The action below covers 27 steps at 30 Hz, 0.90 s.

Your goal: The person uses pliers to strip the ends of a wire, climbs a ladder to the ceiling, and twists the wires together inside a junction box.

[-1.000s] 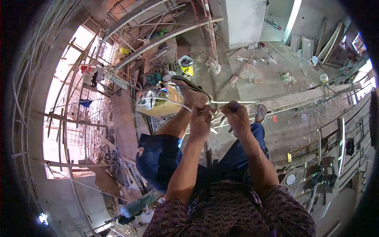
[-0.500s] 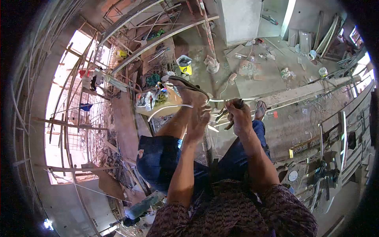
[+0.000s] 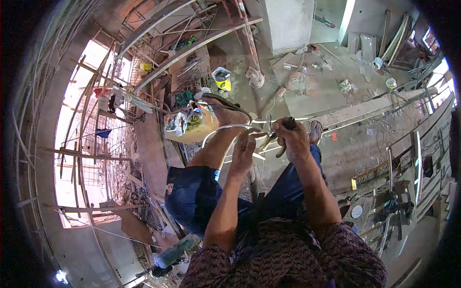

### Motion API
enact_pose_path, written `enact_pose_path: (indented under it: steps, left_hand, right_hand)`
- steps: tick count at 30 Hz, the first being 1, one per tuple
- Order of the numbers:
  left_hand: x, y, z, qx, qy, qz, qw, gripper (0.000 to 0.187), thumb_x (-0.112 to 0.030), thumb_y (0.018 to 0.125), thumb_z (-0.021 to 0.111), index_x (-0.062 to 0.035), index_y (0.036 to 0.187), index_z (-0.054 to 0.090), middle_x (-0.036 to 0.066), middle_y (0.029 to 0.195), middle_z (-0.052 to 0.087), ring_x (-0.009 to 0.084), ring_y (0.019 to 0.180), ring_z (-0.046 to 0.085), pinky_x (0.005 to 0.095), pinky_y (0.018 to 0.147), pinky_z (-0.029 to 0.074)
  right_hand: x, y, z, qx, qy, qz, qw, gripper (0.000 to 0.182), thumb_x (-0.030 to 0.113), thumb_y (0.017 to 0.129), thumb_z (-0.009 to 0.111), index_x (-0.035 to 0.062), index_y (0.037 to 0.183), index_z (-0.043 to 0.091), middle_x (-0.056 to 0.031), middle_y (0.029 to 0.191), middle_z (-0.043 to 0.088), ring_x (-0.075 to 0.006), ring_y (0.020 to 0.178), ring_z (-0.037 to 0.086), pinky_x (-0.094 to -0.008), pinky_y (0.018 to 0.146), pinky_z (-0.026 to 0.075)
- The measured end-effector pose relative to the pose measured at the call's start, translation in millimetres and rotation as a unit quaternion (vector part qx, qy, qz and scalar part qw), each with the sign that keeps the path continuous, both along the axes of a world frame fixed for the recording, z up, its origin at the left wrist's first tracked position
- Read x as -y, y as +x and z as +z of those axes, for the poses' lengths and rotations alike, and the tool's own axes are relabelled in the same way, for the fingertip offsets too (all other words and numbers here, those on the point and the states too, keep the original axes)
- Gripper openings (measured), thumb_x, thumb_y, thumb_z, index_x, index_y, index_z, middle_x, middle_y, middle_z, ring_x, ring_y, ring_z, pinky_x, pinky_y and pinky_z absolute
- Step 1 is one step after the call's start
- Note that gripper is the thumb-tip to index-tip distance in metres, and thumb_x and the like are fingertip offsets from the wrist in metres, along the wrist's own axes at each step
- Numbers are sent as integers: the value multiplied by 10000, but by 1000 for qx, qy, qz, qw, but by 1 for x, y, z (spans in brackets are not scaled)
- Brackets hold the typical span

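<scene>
Two bare hands were positioned apart above the person's legs. The right hand (image 3: 293,138) was clamped on one two-handled tool (image 3: 270,142), its slender handles spread and angled toward the left hand (image 3: 244,146). The left hand had bent fingers beside one white cable (image 3: 225,127); whether they gripped it could not be determined. The cable was smooth and slender, arched over the raised leg (image 3: 209,153) and running toward the tool. Two sandaled feet were visible: one raised beside one open cardboard box (image 3: 199,129) of mixed items, one farther right. Beyond stood one yellow-and-black bucket (image 3: 222,79) and, farther right, one white bucket (image 3: 391,83). The concrete floor (image 3: 336,158) was dusty and littered with scraps. Several boards (image 3: 367,45) leaned at the far wall (image 3: 374,21), right of one pale wall section (image 3: 289,24).
</scene>
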<state>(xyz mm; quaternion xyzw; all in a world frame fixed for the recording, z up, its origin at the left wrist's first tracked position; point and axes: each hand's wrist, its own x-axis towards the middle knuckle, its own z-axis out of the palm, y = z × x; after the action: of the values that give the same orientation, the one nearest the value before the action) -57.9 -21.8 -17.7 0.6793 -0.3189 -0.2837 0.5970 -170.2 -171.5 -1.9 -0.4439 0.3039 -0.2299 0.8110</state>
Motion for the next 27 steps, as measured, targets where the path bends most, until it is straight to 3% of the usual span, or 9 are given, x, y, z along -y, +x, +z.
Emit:
enact_pose_path:
  steps: [2,4,5,8,11,14,20,23,27]
  left_hand:
    - [4,11,-10,77,14,-8,997,435,-425,1031,551,-53,1205,696,181,1251,637,349,1319,501,443,1104,380]
    - [13,14,2,270,14,-38,962,422,-428,1035,544,-59,1152,712,176,1180,650,340,1234,537,451,1074,394]
    - [16,14,9,269,-9,-36,962,394,-415,1015,593,-45,1076,715,154,1047,682,306,1085,606,451,1006,443]
    - [18,21,24,146,47,-134,979,367,-386,975,673,-20,994,697,117,951,702,256,952,658,423,906,498]
    - [21,16,45,75,51,-141,986,341,-348,940,729,-10,956,681,84,864,696,198,844,662,376,788,519]
    - [21,14,47,192,8,-104,976,334,-329,942,733,0,939,673,84,844,683,175,813,655,352,742,516]
    - [19,12,64,136,40,-131,981,294,-288,947,729,4,971,716,95,871,720,176,812,678,361,773,533]
    - [20,10,69,140,60,-131,980,286,-272,941,734,12,980,728,107,886,740,167,829,693,354,787,540]
    - [20,3,72,62,44,-137,988,255,-238,933,741,15,968,731,112,863,745,148,821,695,337,772,547]
  right_hand:
    - [5,-3,-5,54,18,31,998,180,187,917,768,36,912,670,12,697,572,-62,533,451,-222,457,359]
    - [7,-3,0,69,34,42,996,190,185,913,775,34,907,660,11,703,576,-61,537,449,-221,477,351]
    - [7,-3,3,86,49,52,994,200,183,909,782,33,903,651,10,709,580,-59,541,447,-221,497,343]
    - [5,-2,15,90,54,22,994,222,208,889,801,35,906,661,27,680,560,-48,516,440,-222,442,302]
    - [7,-4,13,93,47,39,994,203,176,889,792,21,937,669,8,706,588,-55,512,458,-207,452,337]
    - [9,-12,28,67,-32,67,995,203,149,901,768,4,1024,697,-14,752,635,-67,553,502,-216,515,427]
    - [9,-19,57,26,-106,119,987,281,111,908,740,-6,1162,715,-32,839,693,-108,706,614,-268,672,512]
    - [12,-17,54,89,-129,124,980,268,106,909,729,-4,1153,723,-32,850,702,-110,726,626,-265,685,505]
    - [24,-22,61,58,-187,183,963,255,88,913,703,5,1153,731,-21,850,704,-96,729,616,-267,687,508]
